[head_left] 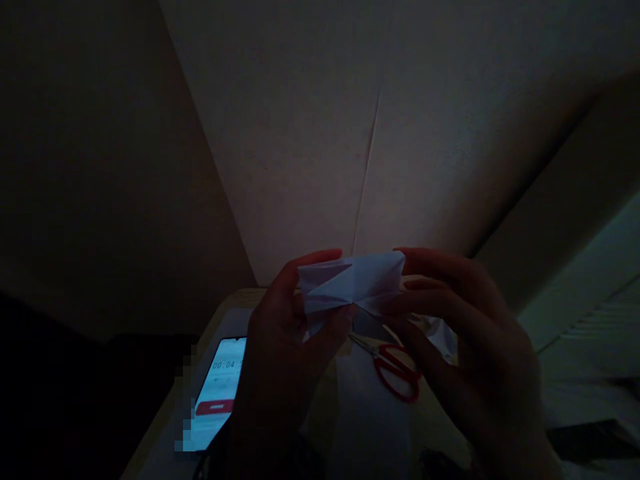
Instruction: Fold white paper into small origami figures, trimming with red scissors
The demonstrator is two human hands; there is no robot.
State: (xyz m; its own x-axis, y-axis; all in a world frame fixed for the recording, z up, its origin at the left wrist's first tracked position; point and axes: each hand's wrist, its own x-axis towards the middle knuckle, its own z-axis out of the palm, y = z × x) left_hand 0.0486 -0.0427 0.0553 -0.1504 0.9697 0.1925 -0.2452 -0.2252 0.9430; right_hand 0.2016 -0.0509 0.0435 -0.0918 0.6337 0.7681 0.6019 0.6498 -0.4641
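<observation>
A small piece of folded white paper [373,280] is held up between my two hands, its creases and layered flaps facing me. My left hand [290,340] grips its left side, with the thumb along the lower edge and a finger behind the top. On the other side, my right hand [465,327] pinches the right end between fingers and thumb. Below the paper, scissors [397,373] with red handles lie on the table, partly covered by my right hand. The light is dim, so finer folds are hard to make out.
A lit phone [220,393] showing a timer lies at the table's left, partly behind my left arm. A pale sheet [373,413] lies under the scissors. Crumpled white material [441,337] sits behind my right hand. A wall [310,147] rises just beyond the table [233,297].
</observation>
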